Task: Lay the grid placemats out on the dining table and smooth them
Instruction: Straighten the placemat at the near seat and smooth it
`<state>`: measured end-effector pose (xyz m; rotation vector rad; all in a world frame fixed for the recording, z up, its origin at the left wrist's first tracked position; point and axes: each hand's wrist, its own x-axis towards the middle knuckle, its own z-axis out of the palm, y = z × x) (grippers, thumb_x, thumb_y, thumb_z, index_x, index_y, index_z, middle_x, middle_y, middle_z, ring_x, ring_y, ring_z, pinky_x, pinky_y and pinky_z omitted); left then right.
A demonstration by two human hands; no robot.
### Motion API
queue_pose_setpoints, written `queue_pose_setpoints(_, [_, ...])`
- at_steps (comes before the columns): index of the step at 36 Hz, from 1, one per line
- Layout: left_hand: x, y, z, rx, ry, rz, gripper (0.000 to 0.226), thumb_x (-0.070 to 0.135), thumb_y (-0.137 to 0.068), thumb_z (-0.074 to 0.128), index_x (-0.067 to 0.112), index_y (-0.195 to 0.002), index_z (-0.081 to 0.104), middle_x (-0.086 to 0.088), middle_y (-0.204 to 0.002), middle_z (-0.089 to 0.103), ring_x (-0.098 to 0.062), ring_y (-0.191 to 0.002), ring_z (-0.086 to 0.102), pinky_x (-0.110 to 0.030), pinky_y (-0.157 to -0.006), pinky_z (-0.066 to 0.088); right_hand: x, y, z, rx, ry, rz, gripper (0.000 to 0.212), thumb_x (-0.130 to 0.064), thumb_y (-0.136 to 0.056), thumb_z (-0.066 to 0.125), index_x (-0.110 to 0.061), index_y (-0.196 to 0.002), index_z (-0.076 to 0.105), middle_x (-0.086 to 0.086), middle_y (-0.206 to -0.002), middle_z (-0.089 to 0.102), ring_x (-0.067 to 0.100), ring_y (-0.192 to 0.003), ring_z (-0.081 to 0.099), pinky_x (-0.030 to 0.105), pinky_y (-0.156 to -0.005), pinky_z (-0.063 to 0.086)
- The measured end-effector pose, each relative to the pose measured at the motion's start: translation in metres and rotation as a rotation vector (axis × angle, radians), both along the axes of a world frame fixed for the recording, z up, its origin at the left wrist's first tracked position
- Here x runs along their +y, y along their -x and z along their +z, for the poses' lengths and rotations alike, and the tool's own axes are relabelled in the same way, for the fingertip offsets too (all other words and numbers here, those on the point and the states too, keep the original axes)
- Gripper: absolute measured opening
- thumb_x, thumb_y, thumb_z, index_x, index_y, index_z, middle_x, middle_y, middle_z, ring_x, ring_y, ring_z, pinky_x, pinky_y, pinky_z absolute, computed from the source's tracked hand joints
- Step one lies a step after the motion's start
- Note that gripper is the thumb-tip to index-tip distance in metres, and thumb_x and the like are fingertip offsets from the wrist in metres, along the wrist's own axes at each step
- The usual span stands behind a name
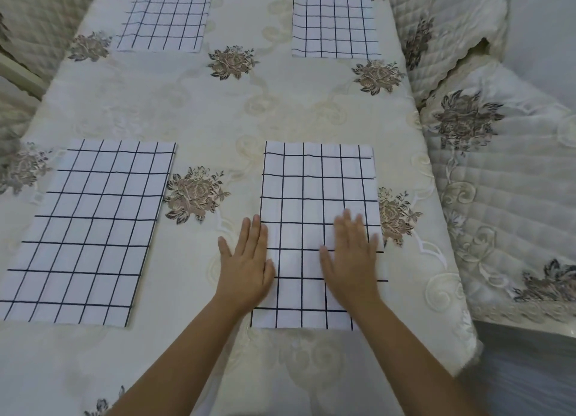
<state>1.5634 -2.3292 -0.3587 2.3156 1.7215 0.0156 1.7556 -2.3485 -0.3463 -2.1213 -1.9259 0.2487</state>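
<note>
**Smoothing the fourth placemat.** The right hand [352, 259] lies palm down on the near-right placemat [314, 178], over its right half. The fingers are straight and slightly fanned and grip nothing; their outline is blurred. The left hand [246, 259] is equally flat and spread. It straddles the mat's left edge, with thumb and forefinger on the cloth border and the other fingers on the floral tablecloth [311, 369] beside it. Both palms sit in the lower part of the mat, and its upper part is uncovered. Faint lengthwise fold lines show there.

The near-left placemat [93, 228] lies flat, well apart across an embroidered flower. The far-left placemat [165, 13] and far-right placemat [335, 16] lie at the opposite side of the table [218, 119], partly cut off by the frame. Quilted chair covers [498, 197] flank the table's right side.

**Step in hand.** All four mats appear laid out, so this is judged to be the smoothing stage on what is probably the last mat.

**Next move.** It calls for flat palms drawn outward and away from the body under light, even pressure. This would press out the folds in the upper part without shifting the mat or rucking the tablecloth beneath.
</note>
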Motion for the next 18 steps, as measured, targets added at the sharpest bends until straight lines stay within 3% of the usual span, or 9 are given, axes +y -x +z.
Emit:
queue_pose_setpoints(4, [0.002,-0.008,0.000,0.067,0.012,0.012,0.060,0.031,-0.085,0.032,-0.002,-0.135,0.036,-0.023,-0.144,0.037,-0.032,-0.135,0.023,-0.072,-0.083,0.036,0.010,0.053,0.002,-0.094,0.037,0.226,0.056,-0.036,-0.086,0.033,-0.008,-0.133,0.048,0.012,-0.142,0.045,0.029,-0.134,0.030,0.056,-0.103,0.034])
queue_pose_setpoints(9, [0.002,-0.006,-0.001,0.095,0.008,-0.002,0.062,0.032,-0.085,0.031,0.003,-0.140,0.030,-0.020,-0.147,0.034,-0.031,-0.137,0.022,-0.071,-0.086,0.036,0.013,0.066,-0.007,-0.088,0.100,0.351,0.052,-0.033,-0.089,0.030,-0.016,-0.135,0.048,0.001,-0.143,0.046,0.022,-0.134,0.040,0.051,-0.103,0.038])
queue_pose_setpoints(12, [0.003,-0.007,0.003,0.055,0.009,0.026,0.060,0.033,-0.087,0.030,0.003,-0.138,0.032,-0.018,-0.147,0.036,-0.028,-0.136,0.023,-0.072,-0.086,0.034,0.020,0.038,-0.013,-0.108,0.087,0.326,0.054,-0.035,-0.090,0.032,-0.016,-0.139,0.042,0.001,-0.148,0.040,0.025,-0.136,0.036,0.054,-0.101,0.037])
queue_pose_setpoints(18, [0.014,-0.011,0.005,0.032,0.003,0.065,0.061,0.038,-0.085,0.033,0.000,-0.131,0.043,-0.018,-0.139,0.047,-0.028,-0.133,0.027,-0.068,-0.087,0.037,0.036,-0.036,-0.019,-0.136,0.113,0.033,0.057,-0.037,-0.091,0.029,-0.013,-0.143,0.034,0.004,-0.150,0.035,0.027,-0.138,0.028,0.058,-0.104,0.030])
